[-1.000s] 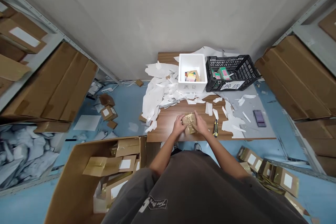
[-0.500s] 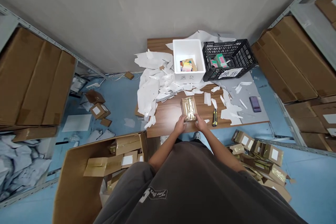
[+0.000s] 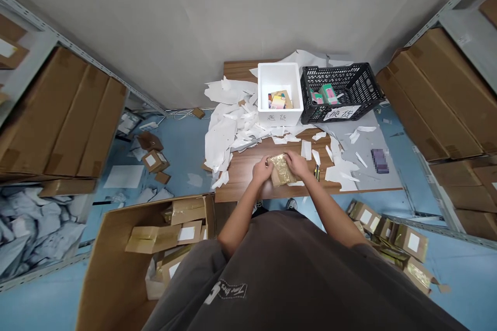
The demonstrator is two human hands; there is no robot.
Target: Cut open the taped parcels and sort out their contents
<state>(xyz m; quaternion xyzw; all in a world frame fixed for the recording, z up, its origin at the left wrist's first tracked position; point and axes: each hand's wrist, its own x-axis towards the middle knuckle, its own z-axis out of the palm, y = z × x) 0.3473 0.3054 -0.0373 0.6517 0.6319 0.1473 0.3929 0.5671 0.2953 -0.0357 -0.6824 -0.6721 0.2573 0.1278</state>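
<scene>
A small cardboard box (image 3: 282,173) wrapped in shiny clear tape is between my two hands near the front edge of the brown table (image 3: 244,186). My left hand (image 3: 263,169) is closed on its far left corner. My right hand (image 3: 297,164) grips the far right corner, fingers bent over the edge. The box sits slightly tilted; whether it touches the table I cannot tell. Just right of my right hand lies a yellow and black utility knife (image 3: 317,171), partly hidden by my wrist.
Torn white paper (image 3: 221,137) covers the table's left side. Behind stand a white bin (image 3: 280,118) and a black crate (image 3: 359,113), both holding small boxes. A large open carton (image 3: 112,258) is at my left; a pile of boxes (image 3: 404,240) lies on the floor right.
Both hands have moved from the box's near corners to its far corners. The box is turned and shifted slightly toward me. My view has moved a little.
</scene>
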